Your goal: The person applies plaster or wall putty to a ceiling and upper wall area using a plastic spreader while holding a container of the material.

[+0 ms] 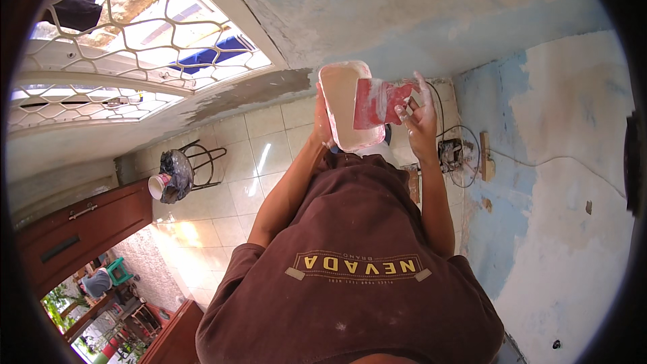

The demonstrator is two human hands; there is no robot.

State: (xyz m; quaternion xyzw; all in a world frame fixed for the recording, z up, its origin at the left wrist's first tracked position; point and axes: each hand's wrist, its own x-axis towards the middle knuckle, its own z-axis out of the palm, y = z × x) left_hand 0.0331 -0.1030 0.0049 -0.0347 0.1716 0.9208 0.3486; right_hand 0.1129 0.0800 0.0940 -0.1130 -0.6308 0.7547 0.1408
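Note:
My left hand (321, 121) grips the long side of a rectangular tub (358, 146) with pink-smeared edges. A smooth cream-coloured paste (340, 98) lies inside it; I cannot tell exactly what it is. In my right hand (422, 123) is a flat red scraper (371, 109), streaked with pale paste. Its blade overlaps the tub's right side, and whether it touches the paste is unclear. Pale smears mark the fingers of my right hand, some of which stick out past the scraper.
Ahead rises a patchy wall (404, 20); another with peeling blue paint (495, 87) stands at right, by a cable (559, 158). A grated window (141, 20) is upper left. On the tiled floor (236, 192) stands a stool (201, 162) bearing a black bag (176, 178) and a cup (157, 187).

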